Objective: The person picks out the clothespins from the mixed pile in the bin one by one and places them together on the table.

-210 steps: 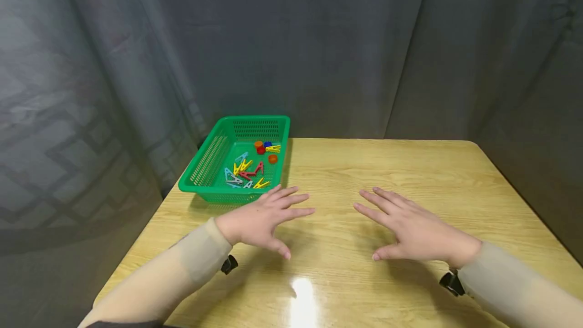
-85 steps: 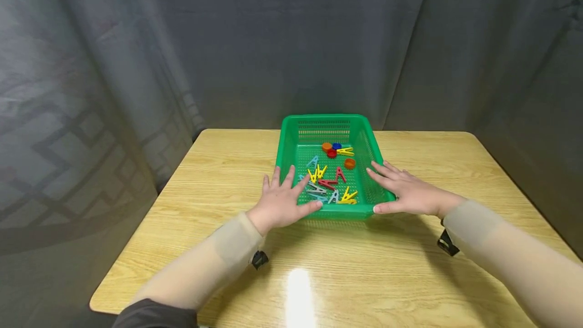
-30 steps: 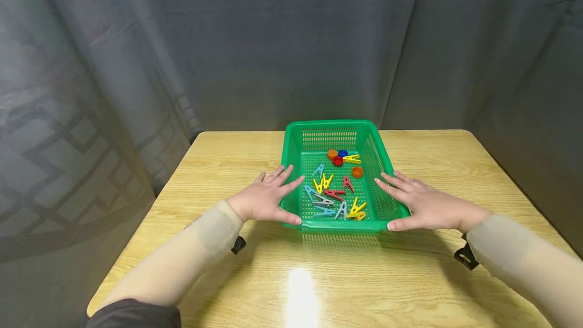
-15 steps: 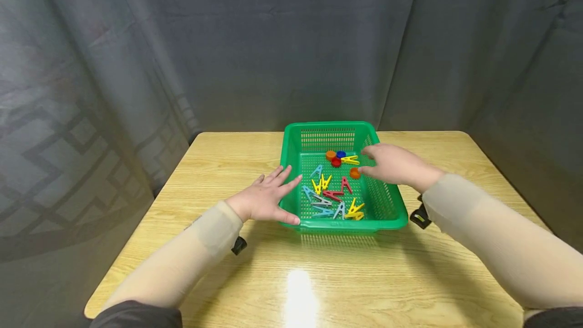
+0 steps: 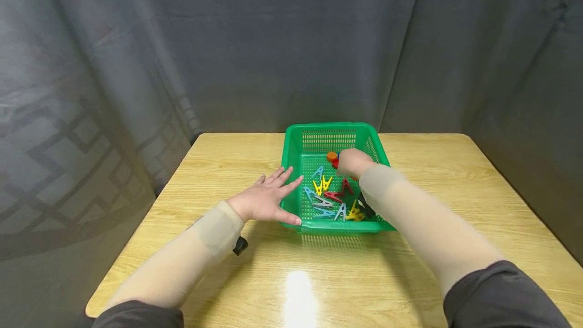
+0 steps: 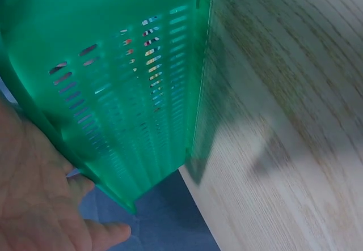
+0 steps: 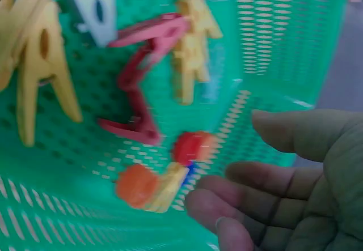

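A green mesh basket (image 5: 339,226) stands on the wooden table. Spread fingers of my left hand (image 5: 264,201) rest at its left rim, thumb by the near corner; the left wrist view shows the palm (image 6: 34,194) against the outer wall. My right hand (image 5: 352,162) reaches down inside, thumb and fingers apart with nothing between them in the right wrist view. Close to its fingertips are a red cap (image 7: 186,148), a blue cap (image 7: 189,173), a yellow clothespin (image 7: 168,187) and an orange cap (image 7: 137,185). In the head view the hand hides part of this group.
Several other clothespins lie in the near half of the basket, among them red (image 5: 333,196), grey (image 5: 322,201), light blue (image 5: 318,171) and yellow (image 5: 327,183) ones. Dark curtains (image 5: 291,49) hang behind and beside the table (image 5: 237,161).
The basket has come from the left to the middle, between both hands. Since then my right hand has left the right rim and moved left and down into the basket; my left hand stays put.
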A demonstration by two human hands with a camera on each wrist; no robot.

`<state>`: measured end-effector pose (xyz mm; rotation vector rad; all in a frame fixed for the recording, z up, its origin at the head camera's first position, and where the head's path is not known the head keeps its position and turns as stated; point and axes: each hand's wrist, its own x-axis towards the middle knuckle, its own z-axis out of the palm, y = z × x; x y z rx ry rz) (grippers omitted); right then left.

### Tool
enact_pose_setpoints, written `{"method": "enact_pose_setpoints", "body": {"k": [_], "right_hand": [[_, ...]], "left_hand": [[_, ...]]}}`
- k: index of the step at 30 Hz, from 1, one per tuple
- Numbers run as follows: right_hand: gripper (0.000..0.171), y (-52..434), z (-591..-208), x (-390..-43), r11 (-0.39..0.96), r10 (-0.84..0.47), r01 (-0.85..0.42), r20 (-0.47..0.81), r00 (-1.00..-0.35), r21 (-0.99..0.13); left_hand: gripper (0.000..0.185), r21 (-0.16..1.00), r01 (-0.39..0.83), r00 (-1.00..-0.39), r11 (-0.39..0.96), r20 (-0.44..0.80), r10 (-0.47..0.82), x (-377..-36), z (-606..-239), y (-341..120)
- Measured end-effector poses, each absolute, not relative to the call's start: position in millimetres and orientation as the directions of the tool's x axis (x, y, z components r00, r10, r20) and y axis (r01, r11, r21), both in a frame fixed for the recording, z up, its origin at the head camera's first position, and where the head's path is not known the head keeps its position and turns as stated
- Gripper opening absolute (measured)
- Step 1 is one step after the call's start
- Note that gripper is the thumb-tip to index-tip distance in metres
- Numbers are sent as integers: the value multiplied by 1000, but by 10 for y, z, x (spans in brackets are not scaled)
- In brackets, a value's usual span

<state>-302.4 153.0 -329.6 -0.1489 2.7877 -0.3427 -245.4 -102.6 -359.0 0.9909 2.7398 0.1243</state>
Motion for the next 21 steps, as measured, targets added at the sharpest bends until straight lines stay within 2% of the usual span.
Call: {"method": "enact_pose_setpoints", "body": {"k": [6,16,21], "right_hand": [[12,1496,-3541,-3091,987,-64,6,-426,-902,-160],[16,1509,-3831,-3206,992,-44,11,-434,-900,-125],[12,1529,-3888,-3257,992,-72,-14,-458,-886,-129]], "left_hand": [[108,167,611,-749,774,-196,633,-2442,-3588,-1029],[110,168,613,-747,772,-193,636,-2424,-3532,-1039],[110,186,601,-750,777,-207,629,-2424,-3537,-1063]]}}
